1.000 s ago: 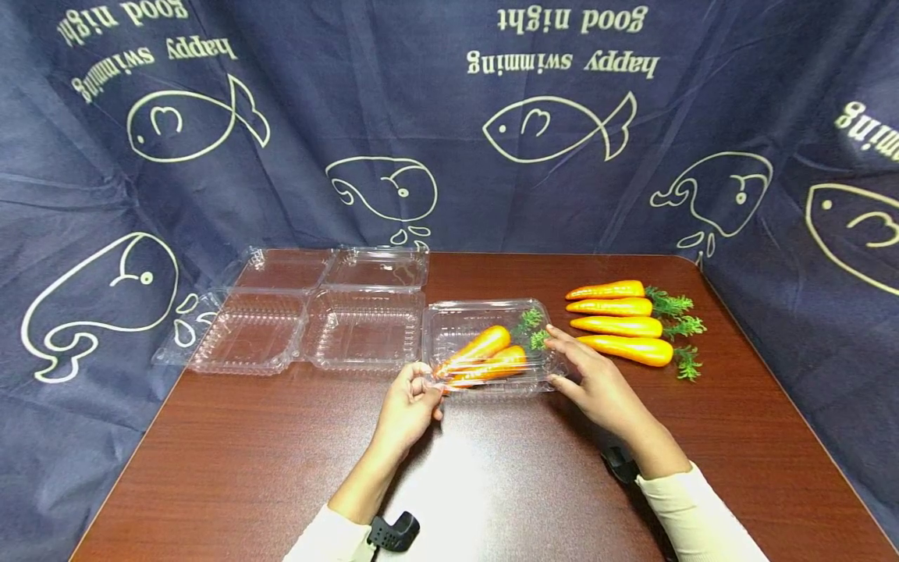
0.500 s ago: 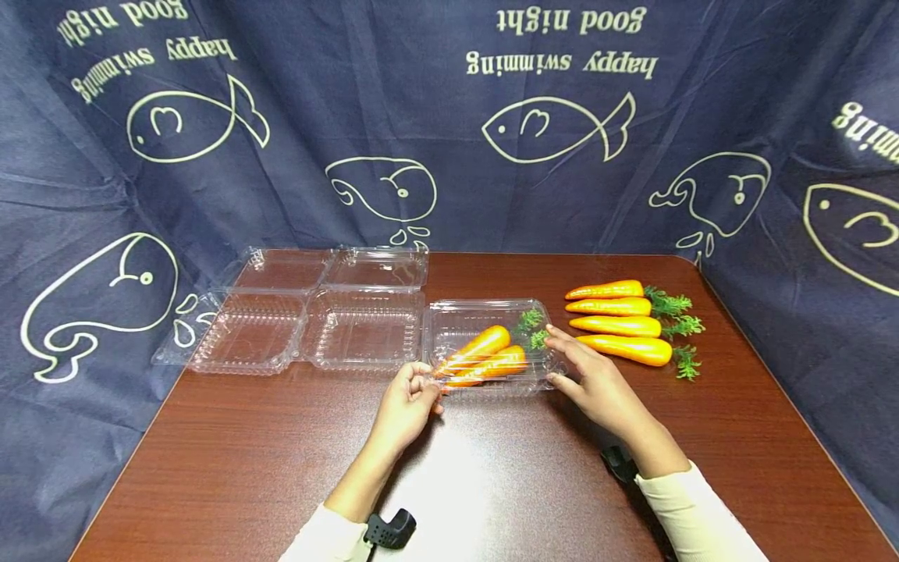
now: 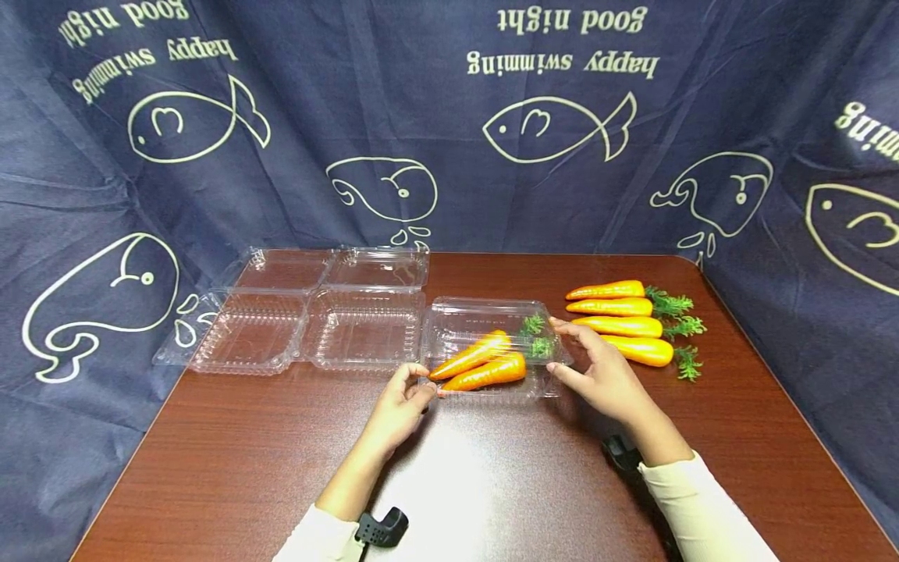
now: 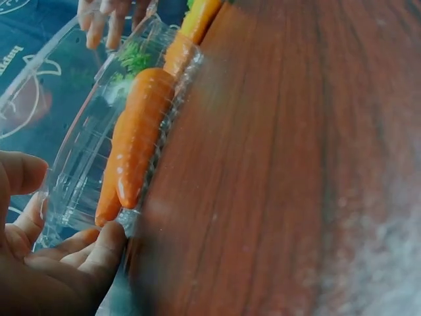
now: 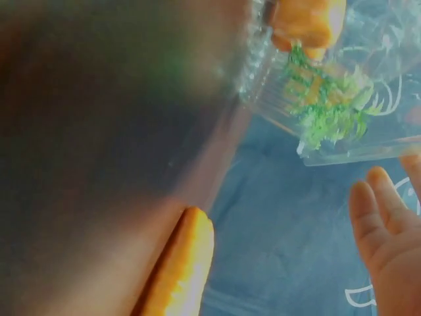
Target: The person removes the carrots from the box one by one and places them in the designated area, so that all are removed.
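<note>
Two orange carrots (image 3: 485,373) with green tops lie side by side in a clear plastic clamshell container (image 3: 485,396). Its lid (image 3: 470,312) leans over the tray, its front edge raised off the rim. My left hand (image 3: 396,410) holds the container's front left corner; in the left wrist view its thumb (image 4: 108,247) is at the tray corner by the carrot tips and other fingers meet the lid edge. At the right side, my right hand (image 3: 604,375) touches the lid with nearly straight fingers (image 5: 388,191).
Two empty open clamshell containers (image 3: 365,363) (image 3: 246,368) stand to the left, lids leaning back. Several loose carrots (image 3: 618,326) lie in a row at the right, close beyond my right hand. A dark blue curtain (image 3: 449,211) hangs behind the brown table (image 3: 281,468).
The lid's front edge has lifted away from the tray, baring the carrots' front. My right fingers have shifted slightly with the lid; my left hand has shifted slightly left and its fingers have loosened.
</note>
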Tool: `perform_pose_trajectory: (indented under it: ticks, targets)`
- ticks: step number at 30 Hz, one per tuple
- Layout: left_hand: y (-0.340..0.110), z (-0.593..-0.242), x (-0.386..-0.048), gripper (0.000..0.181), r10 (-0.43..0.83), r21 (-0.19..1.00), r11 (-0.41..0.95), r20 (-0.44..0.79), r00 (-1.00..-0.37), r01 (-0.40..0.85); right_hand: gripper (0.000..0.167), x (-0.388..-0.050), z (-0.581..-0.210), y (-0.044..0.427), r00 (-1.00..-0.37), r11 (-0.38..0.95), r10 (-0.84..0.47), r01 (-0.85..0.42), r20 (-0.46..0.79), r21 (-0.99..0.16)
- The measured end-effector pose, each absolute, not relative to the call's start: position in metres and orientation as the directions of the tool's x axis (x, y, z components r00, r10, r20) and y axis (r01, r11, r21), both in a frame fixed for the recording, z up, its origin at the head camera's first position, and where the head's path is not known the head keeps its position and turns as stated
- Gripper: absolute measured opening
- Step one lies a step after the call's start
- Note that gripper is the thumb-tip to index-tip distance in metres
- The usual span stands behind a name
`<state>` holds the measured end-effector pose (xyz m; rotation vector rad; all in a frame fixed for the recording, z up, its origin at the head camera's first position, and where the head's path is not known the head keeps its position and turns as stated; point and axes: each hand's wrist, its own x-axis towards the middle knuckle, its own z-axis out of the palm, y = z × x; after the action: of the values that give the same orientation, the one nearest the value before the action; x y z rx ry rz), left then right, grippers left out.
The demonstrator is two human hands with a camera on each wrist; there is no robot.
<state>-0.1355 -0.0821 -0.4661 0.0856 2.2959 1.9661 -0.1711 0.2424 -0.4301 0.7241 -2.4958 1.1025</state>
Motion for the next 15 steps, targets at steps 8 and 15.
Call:
perform_pose_trajectory:
  ticks: [8,15]
  targets:
    - [-0.082,-0.468,-0.137,0.029,0.137,0.99,0.134,-0.053,-0.989,-0.035,0.045,-0.191,-0.426,0.246,-0.855,0.317,-0.27,-0.513,0.443,-0.798]
    - [-0.082,-0.471,-0.14,0.028,0.135,0.997,0.063,-0.057,-0.989,-0.049,0.039,-0.198,-0.4,0.23,-0.868,0.318,-0.218,-0.495,0.446,-0.808]
